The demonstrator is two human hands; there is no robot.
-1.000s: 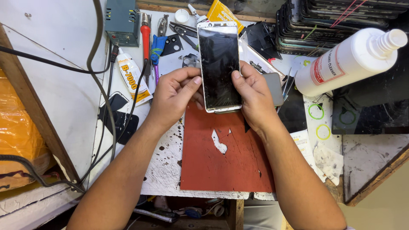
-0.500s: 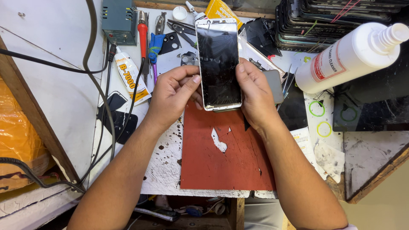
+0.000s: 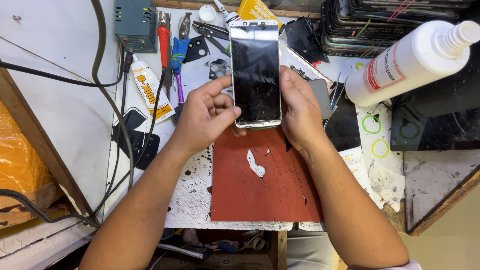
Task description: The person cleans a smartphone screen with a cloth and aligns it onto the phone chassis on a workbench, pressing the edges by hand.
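A white-framed smartphone [image 3: 255, 72] with a dark screen is held upright above the workbench, screen facing me. My left hand [image 3: 205, 114] grips its lower left edge, thumb lying across the bottom corner. My right hand [image 3: 299, 109] clasps the lower right edge, fingers wrapped behind the phone. Below both hands lies a worn red work mat [image 3: 267, 185] with a torn white patch.
A white bottle of cleaner [image 3: 407, 60] lies at the right. A glue tube [image 3: 150, 90], a red-handled tool [image 3: 163, 37], tweezers and a grey power unit [image 3: 132, 22] sit at the back left. Stacked phone screens [image 3: 380, 25] stand at the back right. Black cables [image 3: 115, 125] run down the left.
Both hands and the phone stay in nearly the same pose; the view has shifted slightly, so the phone sits a little higher in the frame.
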